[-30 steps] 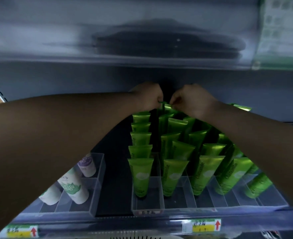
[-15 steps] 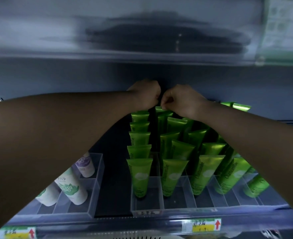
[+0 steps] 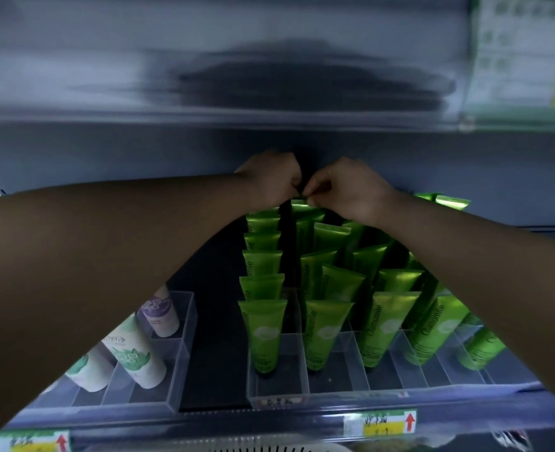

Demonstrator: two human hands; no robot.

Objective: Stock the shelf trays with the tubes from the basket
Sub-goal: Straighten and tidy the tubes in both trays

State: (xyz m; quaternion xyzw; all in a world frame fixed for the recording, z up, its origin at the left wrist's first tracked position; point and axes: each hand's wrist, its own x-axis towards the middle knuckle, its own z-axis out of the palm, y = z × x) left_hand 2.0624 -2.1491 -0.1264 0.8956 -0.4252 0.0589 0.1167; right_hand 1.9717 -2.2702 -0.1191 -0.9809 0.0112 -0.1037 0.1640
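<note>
— Reaching deep into the shelf [image 3: 214, 353], is that what they're doing?
— Yes; both arms are stretching to the back of the clear tray [image 3: 279, 391], where the green tubes [image 3: 263, 331] are standing cap-down in lanes; the right hand [image 3: 347, 190] is pinching the flat crimped end of the rear tube [image 3: 299, 203] in the second lane from the left, its fingers [image 3: 312, 194] closing on that edge.
— And the left hand [image 3: 269, 181]?
— It's curling just beside the same tube; its fingers are hiding behind the knuckles, so I cannot tell whether they're gripping anything.
— How is a tube like that going to handle?
— I'm guessing light, soft-walled and glossy, so likely slippery round the body; the stiff crimp is looking like the safest hold, since squeezing the middle is only going to dent it, and a nudge is risking toppling the neighbours leaning in front.
— Any basket?
— None is showing; white tubes [image 3: 135, 357] are lying in a side tray [image 3: 184, 324] to the left.
</note>
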